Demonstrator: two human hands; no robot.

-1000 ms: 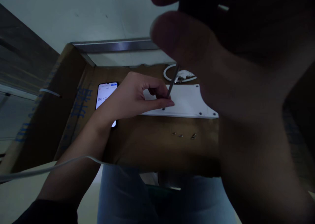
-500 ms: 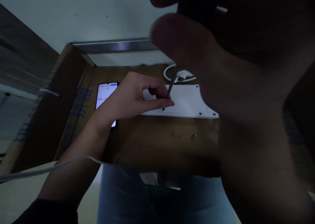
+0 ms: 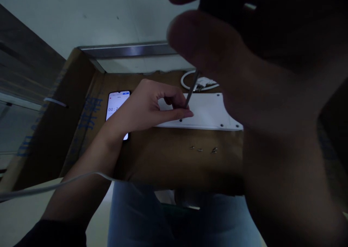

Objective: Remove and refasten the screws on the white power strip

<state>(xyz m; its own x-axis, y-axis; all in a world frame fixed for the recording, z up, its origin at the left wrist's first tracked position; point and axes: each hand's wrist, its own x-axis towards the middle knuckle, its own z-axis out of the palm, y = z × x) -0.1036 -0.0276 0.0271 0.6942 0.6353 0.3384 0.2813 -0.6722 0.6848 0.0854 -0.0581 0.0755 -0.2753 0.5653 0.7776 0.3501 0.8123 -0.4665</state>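
Head view: the left hand (image 3: 146,107) pinches the screwdriver (image 3: 191,91) low on its shaft, tip at a hole in the white panel (image 3: 206,111) on the cardboard box (image 3: 168,160). The right hand (image 3: 258,76) is blurred, perhaps on the handle; I cannot tell its grip. The tilted shaft could skid and gouge the panel.

— Where's the left hand (image 3: 148,107)?
— Forearm reaching in from the lower left, wrist straight, fingers (image 3: 182,113) pinched together, thumb against forefinger.
— And the right hand (image 3: 244,76)?
— Raised close to the camera, dark and blurred; its grip can't be made out.
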